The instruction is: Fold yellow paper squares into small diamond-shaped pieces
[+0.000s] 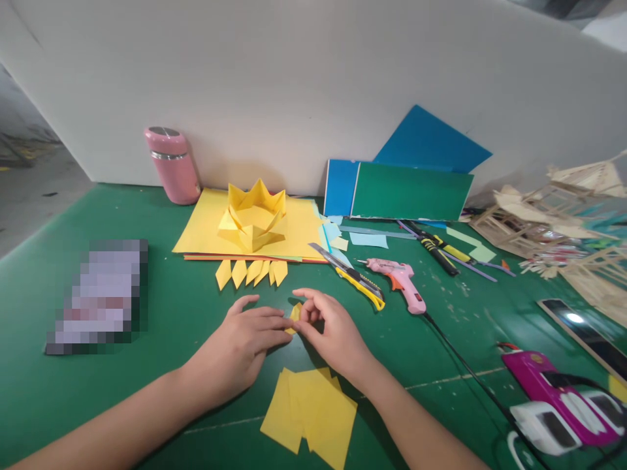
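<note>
Between my two hands lies a small folded piece of yellow paper on the green tabletop. My right hand pinches it between thumb and fingers. My left hand rests palm down with its fingers stretched out, their tips at the left side of the piece. Just in front of my hands are several loose yellow paper sheets, overlapping. Beyond my hands, several folded yellow petals stand in a row along the edge of a yellow sheet. On that sheet sits a pointed yellow paper ring.
A pink flask stands at the back left. To the right lie a utility knife, a pink glue gun with its cord, pliers and paper scraps. A phone and a magenta power strip lie far right.
</note>
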`<state>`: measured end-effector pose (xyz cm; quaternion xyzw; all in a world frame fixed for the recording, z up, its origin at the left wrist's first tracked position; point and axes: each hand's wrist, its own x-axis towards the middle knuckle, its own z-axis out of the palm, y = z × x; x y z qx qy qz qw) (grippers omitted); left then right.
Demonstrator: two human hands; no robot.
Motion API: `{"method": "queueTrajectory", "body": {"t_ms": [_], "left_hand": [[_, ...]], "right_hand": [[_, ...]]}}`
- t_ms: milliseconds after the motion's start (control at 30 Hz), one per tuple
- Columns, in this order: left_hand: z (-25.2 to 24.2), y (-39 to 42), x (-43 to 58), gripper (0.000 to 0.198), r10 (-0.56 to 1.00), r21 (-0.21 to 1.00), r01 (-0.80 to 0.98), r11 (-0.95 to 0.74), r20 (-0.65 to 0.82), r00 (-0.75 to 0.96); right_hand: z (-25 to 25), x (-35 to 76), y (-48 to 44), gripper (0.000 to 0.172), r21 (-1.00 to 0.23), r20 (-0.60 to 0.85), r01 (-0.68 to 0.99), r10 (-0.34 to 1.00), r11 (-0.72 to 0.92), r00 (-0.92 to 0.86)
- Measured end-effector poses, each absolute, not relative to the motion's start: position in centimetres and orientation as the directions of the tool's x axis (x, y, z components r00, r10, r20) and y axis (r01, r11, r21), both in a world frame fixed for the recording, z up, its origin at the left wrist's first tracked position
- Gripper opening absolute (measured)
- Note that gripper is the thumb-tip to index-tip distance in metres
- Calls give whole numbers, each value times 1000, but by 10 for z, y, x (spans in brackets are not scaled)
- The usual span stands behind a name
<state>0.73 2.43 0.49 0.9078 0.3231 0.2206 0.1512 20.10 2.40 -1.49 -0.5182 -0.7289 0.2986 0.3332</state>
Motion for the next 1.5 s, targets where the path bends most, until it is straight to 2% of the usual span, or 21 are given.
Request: {"method": "queueTrajectory", "body": {"t_ms": [200, 333, 633, 867, 967, 1067, 1167, 1333, 1500], "left_hand": [[0, 21, 9, 48, 662, 379, 550, -744, 307, 683], [4, 20, 11, 49, 680, 370, 581, -725, 250, 690], [1, 21, 9, 48, 682, 362, 585, -725, 260, 684], [-6, 23, 6, 49, 658, 354, 561, -749, 288, 696], [-9, 24, 3, 49, 648, 370, 544, -753, 277, 709], [-10, 25, 1, 53, 640, 380, 535, -754, 244, 729], [-5, 24, 1, 58, 591, 370, 502, -782, 184, 785], [3, 18, 7, 55, 584, 372, 503, -781, 146, 799], [6, 13, 11, 54, 560, 373, 484, -792, 127, 819]], "right_hand": [[-14, 200, 25, 31, -785, 163, 556, 958, 271, -237], [-12, 200, 24, 32, -776, 182, 556, 950, 298, -255], [-10, 205, 20, 47, -720, 262, 580, 923, 381, -280], [-11, 213, 22, 62, -735, 269, 545, 911, 403, -311], [-15, 216, 25, 66, -721, 323, 550, 906, 423, -273], [-19, 220, 30, 57, -704, 388, 578, 905, 412, -173], [-19, 222, 32, 47, -710, 381, 600, 917, 370, -114], [-15, 221, 31, 37, -693, 381, 631, 920, 350, -91], [-12, 218, 29, 37, -679, 400, 619, 906, 395, -139]]}}
